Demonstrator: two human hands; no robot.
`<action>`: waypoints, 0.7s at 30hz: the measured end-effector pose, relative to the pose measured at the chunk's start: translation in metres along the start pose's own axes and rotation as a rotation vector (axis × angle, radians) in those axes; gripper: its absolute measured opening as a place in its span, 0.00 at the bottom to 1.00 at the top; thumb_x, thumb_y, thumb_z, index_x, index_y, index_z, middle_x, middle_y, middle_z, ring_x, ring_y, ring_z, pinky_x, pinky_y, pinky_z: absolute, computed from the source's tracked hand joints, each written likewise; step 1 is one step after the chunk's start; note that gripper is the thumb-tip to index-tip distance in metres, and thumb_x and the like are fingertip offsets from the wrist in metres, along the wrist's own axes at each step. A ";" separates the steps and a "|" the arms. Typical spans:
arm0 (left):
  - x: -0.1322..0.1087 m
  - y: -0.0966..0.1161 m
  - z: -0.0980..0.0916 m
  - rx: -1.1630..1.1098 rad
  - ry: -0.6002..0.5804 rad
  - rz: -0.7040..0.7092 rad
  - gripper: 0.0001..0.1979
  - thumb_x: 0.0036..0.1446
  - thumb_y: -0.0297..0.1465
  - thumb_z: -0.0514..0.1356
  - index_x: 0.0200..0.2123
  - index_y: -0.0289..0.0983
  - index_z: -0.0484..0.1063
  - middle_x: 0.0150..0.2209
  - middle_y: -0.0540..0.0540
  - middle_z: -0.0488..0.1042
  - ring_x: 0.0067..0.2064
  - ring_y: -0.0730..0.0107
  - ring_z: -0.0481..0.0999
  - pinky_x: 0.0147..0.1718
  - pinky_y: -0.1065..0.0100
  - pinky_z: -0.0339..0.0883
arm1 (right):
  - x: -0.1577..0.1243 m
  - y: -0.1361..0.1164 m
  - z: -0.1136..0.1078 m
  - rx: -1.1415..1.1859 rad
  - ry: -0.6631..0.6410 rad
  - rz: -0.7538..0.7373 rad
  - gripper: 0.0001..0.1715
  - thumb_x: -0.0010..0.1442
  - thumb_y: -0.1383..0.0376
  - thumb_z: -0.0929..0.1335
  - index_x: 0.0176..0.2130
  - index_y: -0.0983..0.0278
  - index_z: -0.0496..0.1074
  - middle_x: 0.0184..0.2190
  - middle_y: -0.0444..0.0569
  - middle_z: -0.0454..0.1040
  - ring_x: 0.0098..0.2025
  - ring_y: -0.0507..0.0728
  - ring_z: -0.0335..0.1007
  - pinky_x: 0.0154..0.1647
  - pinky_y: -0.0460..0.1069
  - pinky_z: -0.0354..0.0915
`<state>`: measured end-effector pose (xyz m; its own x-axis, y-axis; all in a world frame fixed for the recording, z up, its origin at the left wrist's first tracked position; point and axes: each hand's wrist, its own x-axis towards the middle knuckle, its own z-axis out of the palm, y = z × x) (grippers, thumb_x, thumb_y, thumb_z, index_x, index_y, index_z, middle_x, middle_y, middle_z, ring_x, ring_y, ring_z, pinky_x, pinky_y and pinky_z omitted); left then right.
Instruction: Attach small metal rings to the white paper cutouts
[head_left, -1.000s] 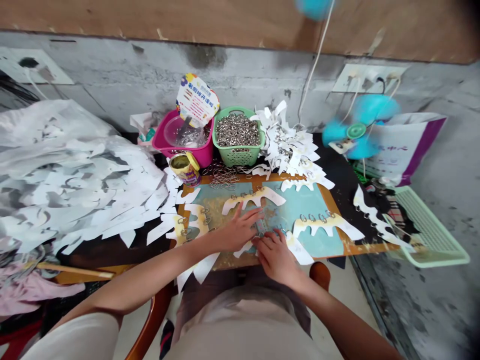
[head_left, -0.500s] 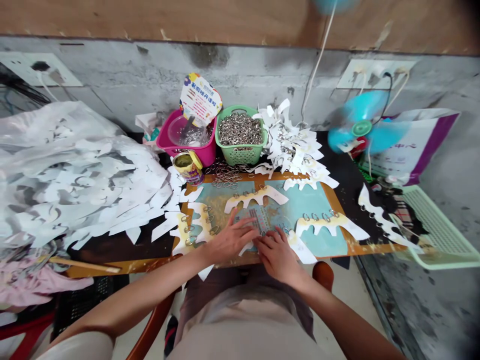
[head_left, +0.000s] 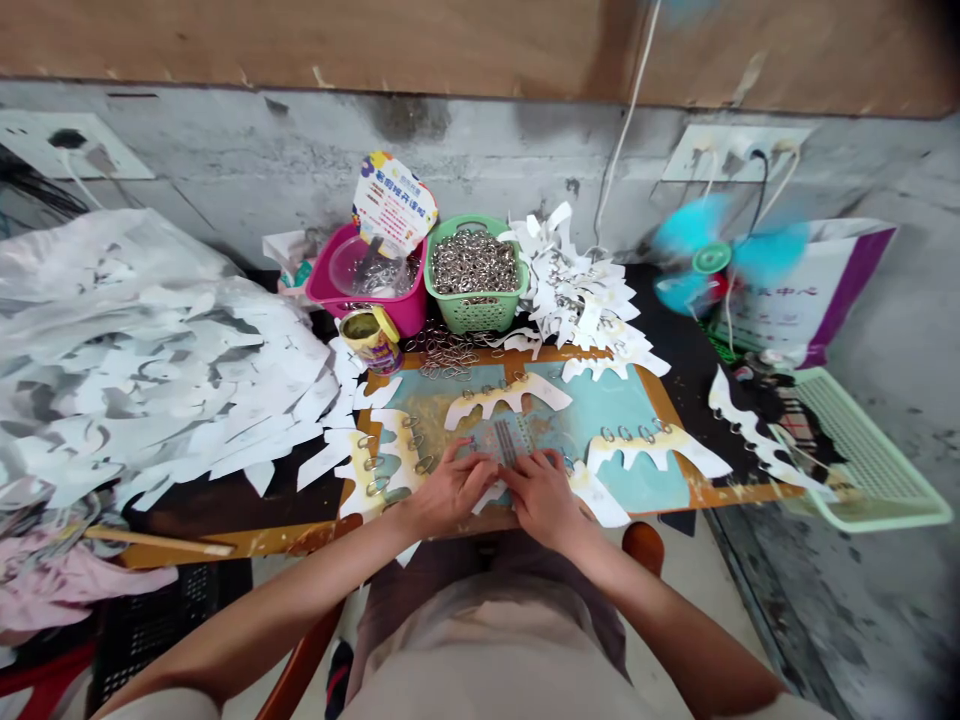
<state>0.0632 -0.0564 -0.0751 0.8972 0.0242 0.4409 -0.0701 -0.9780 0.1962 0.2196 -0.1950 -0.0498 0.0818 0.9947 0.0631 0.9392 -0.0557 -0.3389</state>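
Note:
At the near edge of the table, a white scalloped cut-out piece (head_left: 600, 497) lies partly under my hands. My left hand (head_left: 448, 490) has its fingers bent and drawn together at the piece's left part. Close beside it, my right hand (head_left: 544, 497) presses curled fingers on the same piece, hiding most of it. Whatever small part sits between the fingertips is hidden. Around them lie similar cut-outs with yellowish edges and metal rings: one ahead (head_left: 510, 393), one to the right (head_left: 652, 447) and two at the left, including this upright one (head_left: 405, 450).
Behind stand a pink basket (head_left: 405, 315), a green basket of metal rings (head_left: 476, 315) and an open tin (head_left: 373, 350). Loose rings (head_left: 442, 355) lie before them. White cut-outs are heaped at left (head_left: 187, 370) and back right (head_left: 577, 280). A blue fan (head_left: 709, 258) spins at right.
My left hand's fingers, spread before, have drawn in and bent close to the right hand. My right hand has shifted slightly left. The view has moved a little.

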 end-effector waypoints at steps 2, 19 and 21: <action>-0.001 0.000 0.000 0.001 -0.007 -0.010 0.09 0.63 0.21 0.54 0.45 0.36 0.62 0.38 0.46 0.78 0.45 0.63 0.77 0.59 0.48 0.55 | -0.002 -0.001 0.004 -0.015 0.024 0.022 0.24 0.62 0.69 0.65 0.57 0.57 0.69 0.39 0.52 0.72 0.45 0.63 0.62 0.52 0.61 0.51; 0.014 -0.027 -0.019 -0.210 -0.139 0.005 0.12 0.62 0.27 0.54 0.49 0.37 0.64 0.44 0.42 0.77 0.49 0.58 0.73 0.51 0.54 0.58 | -0.017 0.003 0.009 0.128 0.118 -0.026 0.12 0.63 0.70 0.62 0.45 0.63 0.72 0.35 0.50 0.72 0.43 0.61 0.60 0.55 0.59 0.51; 0.014 -0.031 -0.023 -0.248 -0.171 0.035 0.15 0.61 0.26 0.54 0.52 0.37 0.63 0.44 0.42 0.77 0.50 0.58 0.73 0.52 0.54 0.58 | -0.017 0.002 0.008 0.109 0.110 -0.040 0.09 0.63 0.69 0.63 0.40 0.63 0.72 0.35 0.50 0.71 0.43 0.60 0.60 0.54 0.60 0.51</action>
<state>0.0678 -0.0210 -0.0551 0.9513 -0.0648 0.3013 -0.1881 -0.8966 0.4010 0.2172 -0.2110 -0.0586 0.0863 0.9801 0.1788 0.9012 -0.0003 -0.4334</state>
